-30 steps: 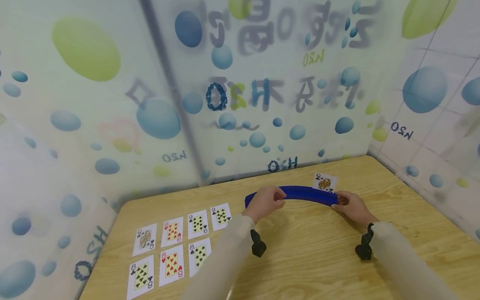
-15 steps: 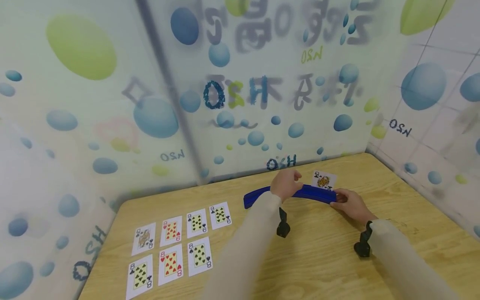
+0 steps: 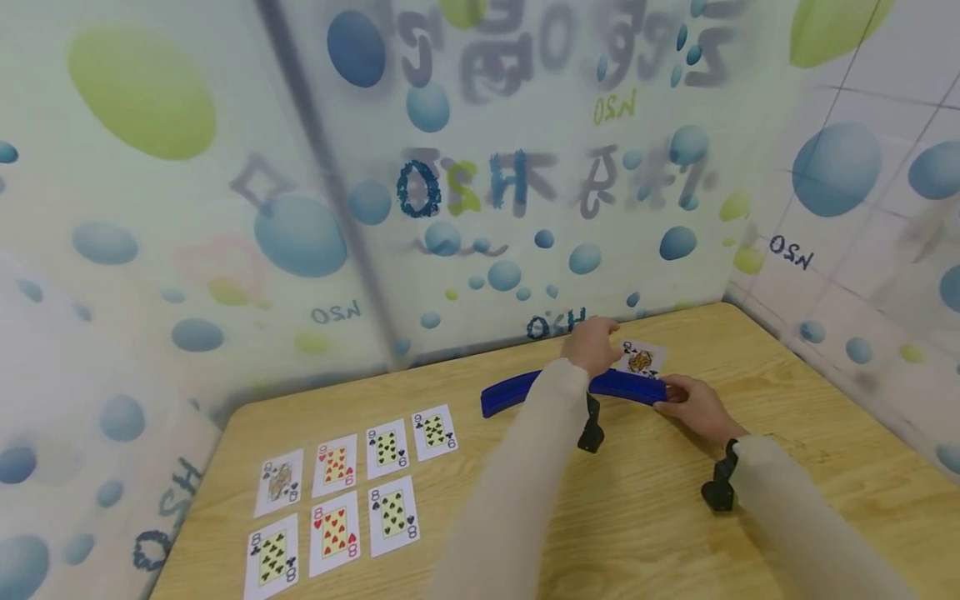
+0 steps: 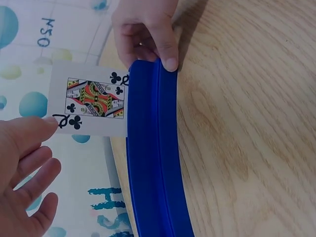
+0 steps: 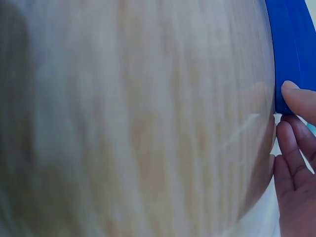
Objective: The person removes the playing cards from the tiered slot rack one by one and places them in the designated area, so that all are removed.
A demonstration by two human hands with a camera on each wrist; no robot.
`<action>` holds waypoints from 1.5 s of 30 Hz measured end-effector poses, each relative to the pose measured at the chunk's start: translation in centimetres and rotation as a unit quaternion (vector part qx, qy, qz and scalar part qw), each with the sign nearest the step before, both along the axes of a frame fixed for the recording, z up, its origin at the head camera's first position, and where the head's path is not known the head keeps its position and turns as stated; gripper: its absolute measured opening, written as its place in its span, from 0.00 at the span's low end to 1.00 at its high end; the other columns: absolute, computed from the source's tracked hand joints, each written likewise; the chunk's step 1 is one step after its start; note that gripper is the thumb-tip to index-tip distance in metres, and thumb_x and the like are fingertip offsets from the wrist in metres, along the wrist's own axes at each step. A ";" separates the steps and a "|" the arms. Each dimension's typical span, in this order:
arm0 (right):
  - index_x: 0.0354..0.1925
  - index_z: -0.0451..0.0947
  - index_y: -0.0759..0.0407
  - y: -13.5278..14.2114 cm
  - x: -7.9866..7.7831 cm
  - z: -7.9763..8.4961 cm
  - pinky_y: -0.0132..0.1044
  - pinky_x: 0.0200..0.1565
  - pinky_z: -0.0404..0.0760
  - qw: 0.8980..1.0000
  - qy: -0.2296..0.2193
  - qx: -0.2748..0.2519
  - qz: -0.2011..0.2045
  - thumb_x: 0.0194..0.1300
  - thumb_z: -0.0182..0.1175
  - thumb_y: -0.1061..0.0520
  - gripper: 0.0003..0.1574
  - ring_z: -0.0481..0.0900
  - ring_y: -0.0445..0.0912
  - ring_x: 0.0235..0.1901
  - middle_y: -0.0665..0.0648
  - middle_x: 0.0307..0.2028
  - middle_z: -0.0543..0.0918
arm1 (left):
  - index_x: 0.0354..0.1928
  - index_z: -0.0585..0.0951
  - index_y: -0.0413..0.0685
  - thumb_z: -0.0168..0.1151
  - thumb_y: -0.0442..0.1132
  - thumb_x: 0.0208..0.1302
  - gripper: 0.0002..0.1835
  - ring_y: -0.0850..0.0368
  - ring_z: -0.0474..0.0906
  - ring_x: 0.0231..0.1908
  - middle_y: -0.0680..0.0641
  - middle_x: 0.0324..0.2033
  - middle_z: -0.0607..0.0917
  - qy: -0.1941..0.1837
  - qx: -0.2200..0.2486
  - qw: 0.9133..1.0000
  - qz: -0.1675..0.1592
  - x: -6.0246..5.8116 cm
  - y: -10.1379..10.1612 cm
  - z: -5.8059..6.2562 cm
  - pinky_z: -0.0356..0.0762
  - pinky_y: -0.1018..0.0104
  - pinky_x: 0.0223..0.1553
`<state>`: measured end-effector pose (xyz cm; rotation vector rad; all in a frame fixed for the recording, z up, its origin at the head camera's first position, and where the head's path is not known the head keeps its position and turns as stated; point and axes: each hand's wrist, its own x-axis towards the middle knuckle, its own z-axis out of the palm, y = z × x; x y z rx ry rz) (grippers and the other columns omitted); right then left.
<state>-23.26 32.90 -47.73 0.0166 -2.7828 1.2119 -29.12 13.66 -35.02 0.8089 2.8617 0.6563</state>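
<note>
A curved blue playing card holder (image 3: 630, 387) lies toward the back of the wooden table, with a queen of clubs (image 4: 95, 98) standing in its slot near the right end. My right hand (image 3: 701, 406) grips that end, thumb on the front face (image 5: 296, 98) and fingers behind. Over the holder reaches my left hand (image 3: 592, 343), fingers apart and loosely bent. In the left wrist view its thumb tip is right at a corner of the queen, while the other fingers hold nothing. My left forearm hides the holder's middle in the head view.
Two rows of playing cards lie face up on the table's left side. The back row has a queen (image 3: 280, 483) and several nines, among them the nine of hearts (image 3: 334, 465); eights, including the eight of hearts (image 3: 334, 533), form the front row. A patterned curtain (image 3: 450, 275) borders the back.
My left hand has left the holder's left part and moved right and back to the queen of clubs. My right hand keeps its grip on the holder's right end.
</note>
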 end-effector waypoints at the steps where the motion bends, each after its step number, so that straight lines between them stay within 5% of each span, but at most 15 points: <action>1: 0.54 0.67 0.76 0.0 0.0 0.0 0.50 0.42 0.75 1.000 0.001 -0.001 0.000 0.58 0.62 0.61 0.29 0.76 0.58 0.40 0.71 0.41 0.77 | 0.59 0.73 0.57 0.59 0.42 0.62 0.22 0.63 0.73 0.50 0.57 0.54 0.76 -0.002 0.001 1.000 0.000 0.0 0.1 0.0 0.73 0.71 0.44; 9: 0.53 0.67 0.76 -0.5 -0.1 0.1 0.49 0.41 0.76 1.000 0.012 -0.001 0.003 0.58 0.62 0.62 0.28 0.76 0.58 0.39 0.70 0.39 0.77 | 0.57 0.75 0.58 0.60 0.42 0.62 0.20 0.65 0.74 0.49 0.59 0.52 0.77 -0.016 0.004 1.000 0.010 0.5 0.5 -0.2 0.73 0.71 0.45; 17: 0.53 0.68 0.76 -1.1 0.1 0.4 0.48 0.40 0.76 1.000 0.017 -0.002 0.005 0.57 0.64 0.62 0.28 0.76 0.57 0.38 0.69 0.38 0.78 | 0.54 0.77 0.60 0.57 0.44 0.64 0.16 0.67 0.76 0.42 0.60 0.48 0.79 0.018 -0.032 0.999 0.009 1.0 0.4 -0.3 0.73 0.73 0.40; 30: 0.55 0.66 0.77 -0.7 0.3 0.5 0.50 0.41 0.75 1.000 0.014 -0.001 -0.001 0.58 0.63 0.61 0.31 0.76 0.60 0.40 0.72 0.42 0.76 | 0.39 0.85 0.59 0.58 0.46 0.63 0.08 0.70 0.74 0.27 0.62 0.32 0.83 0.027 0.013 0.999 0.014 0.7 0.3 -1.6 0.72 0.76 0.30; 45: 0.55 0.65 0.78 -0.3 0.6 0.5 0.50 0.42 0.75 1.000 0.014 0.002 0.010 0.58 0.63 0.61 0.32 0.75 0.61 0.41 0.72 0.42 0.76 | 0.43 0.83 0.57 0.56 0.43 0.65 0.09 0.68 0.78 0.31 0.58 0.35 0.84 0.100 0.083 0.991 0.034 0.5 -2.1 -3.1 0.73 0.75 0.29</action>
